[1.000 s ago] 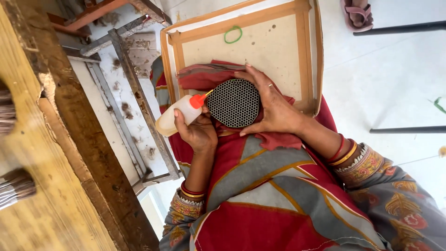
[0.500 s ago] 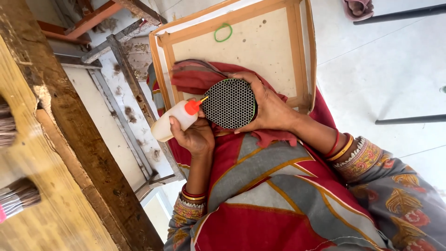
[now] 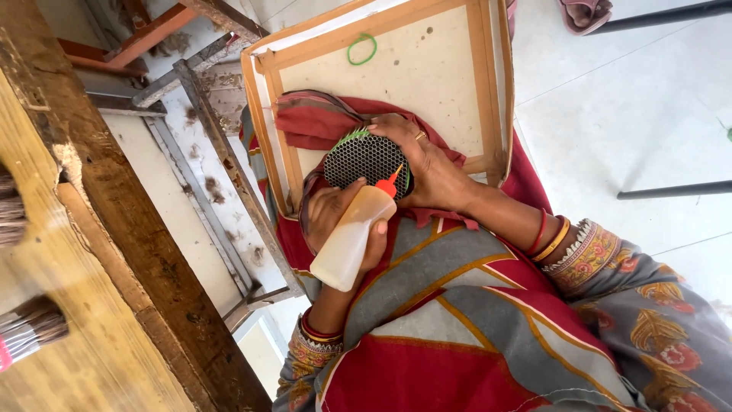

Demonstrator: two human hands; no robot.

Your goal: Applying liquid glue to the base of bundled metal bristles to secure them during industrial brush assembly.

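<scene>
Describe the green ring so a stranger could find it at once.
Start at the wooden-framed tray lying across the person's lap. On its pale board, near the far corner and beyond the black honeycomb disc the right hand holds, lies a small green ring. It is the only loose thing there, a thin open loop.

Patterned grey-red sleeves [image 3: 648, 305], red-gold bangles [image 3: 550, 238]

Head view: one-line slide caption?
Left hand tips a squeeze bottle onto a round black honeycomb disc held by the right hand.

bottle [image 3: 347, 244] tipped, red nozzle [image 3: 390, 183] now on disc [image 3: 366, 159] face vs left edge.
</scene>
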